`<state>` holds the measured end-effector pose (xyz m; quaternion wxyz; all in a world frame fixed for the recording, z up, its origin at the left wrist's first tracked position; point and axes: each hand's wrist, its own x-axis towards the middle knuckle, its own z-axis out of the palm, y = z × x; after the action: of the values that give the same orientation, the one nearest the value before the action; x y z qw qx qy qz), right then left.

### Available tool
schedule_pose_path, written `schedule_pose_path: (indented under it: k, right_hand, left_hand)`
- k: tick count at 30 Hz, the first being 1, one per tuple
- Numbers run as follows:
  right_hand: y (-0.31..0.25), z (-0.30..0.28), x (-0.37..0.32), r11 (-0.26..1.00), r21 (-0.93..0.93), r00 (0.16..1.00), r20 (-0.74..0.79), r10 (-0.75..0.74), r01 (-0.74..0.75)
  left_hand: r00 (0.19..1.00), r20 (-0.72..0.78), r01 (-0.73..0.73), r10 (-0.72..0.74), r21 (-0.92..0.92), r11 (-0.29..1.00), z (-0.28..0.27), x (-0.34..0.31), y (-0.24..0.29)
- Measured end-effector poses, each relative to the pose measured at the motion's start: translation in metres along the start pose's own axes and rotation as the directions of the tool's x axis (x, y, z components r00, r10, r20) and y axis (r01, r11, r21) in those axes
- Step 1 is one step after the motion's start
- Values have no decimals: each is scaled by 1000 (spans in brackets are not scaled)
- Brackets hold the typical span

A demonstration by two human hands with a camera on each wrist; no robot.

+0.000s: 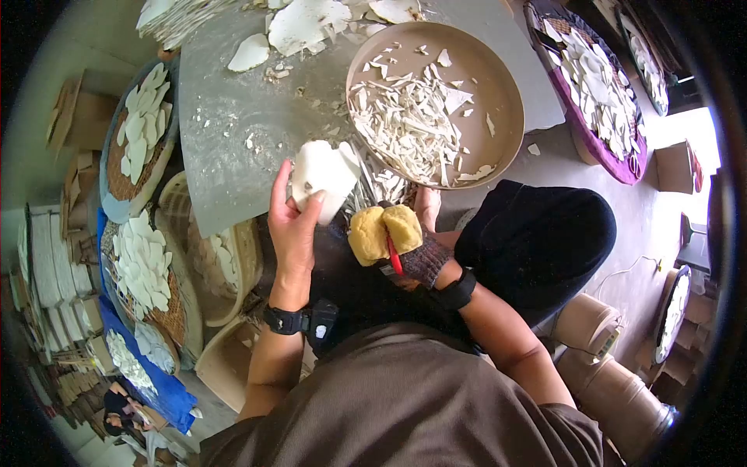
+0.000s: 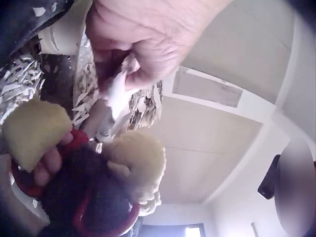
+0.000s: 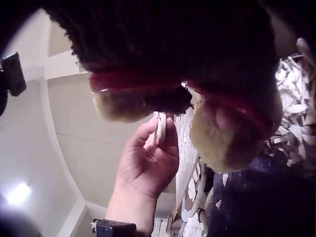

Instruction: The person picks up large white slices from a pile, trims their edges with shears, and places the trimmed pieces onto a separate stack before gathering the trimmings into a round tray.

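Note:
In the head view my left hand (image 1: 294, 237) pinches a flat, off-white, brittle-looking piece (image 1: 331, 177) between thumb and fingers. The same piece (image 2: 117, 96) appears edge-on in the left wrist view, below the left hand (image 2: 143, 37). My right hand (image 1: 424, 261) wears a dark knitted glove with bare fingertips. It grips red-handled scissors (image 1: 395, 257) whose handles are padded with thick yellow foam (image 1: 367, 236). From the left wrist, the metal blades (image 2: 103, 127) show close to the lower end of the piece. In the right wrist view the glove (image 3: 168, 44) hides much of the scissors.
A round brown tray (image 1: 496, 93) with many white slivers stands at the grey table's (image 1: 226, 156) right edge. Larger white pieces (image 1: 307, 27) lie at the back. Baskets of flat pieces (image 1: 140, 265) stand left; a purple-rimmed basket (image 1: 626, 163) stands right.

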<state>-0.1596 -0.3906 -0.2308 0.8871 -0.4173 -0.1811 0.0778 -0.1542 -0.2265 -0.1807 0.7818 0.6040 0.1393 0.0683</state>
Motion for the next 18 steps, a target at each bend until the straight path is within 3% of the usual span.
schedule_pose_path:
  k: [2,4,7,10,12,14,18]
  right_hand:
    - [-11,6,4,997,77,1000,-13,0,1]
    - [-11,-2,-3,943,214,967,39,254,-256]
    - [9,-18,-15,887,253,921,156,357,-387]
    - [24,-44,-13,833,302,880,53,471,-464]
    - [21,-44,-9,638,551,778,31,628,-538]
    - [16,-36,-15,186,850,629,201,751,-493]
    - [39,-63,-19,-259,778,556,600,575,-572]
  left_hand:
    - [998,-53,-29,29,-11,1000,1,0,-2]
    - [999,-31,43,-44,-31,999,4,-2,5]
    - [995,-7,97,-97,-18,995,2,0,9]
    - [987,51,150,-151,29,988,-6,9,17]
    - [977,96,188,-193,58,981,-12,14,23]
    - [964,135,220,-230,83,972,-19,19,27]
    - [940,189,283,-285,40,958,-31,28,24]
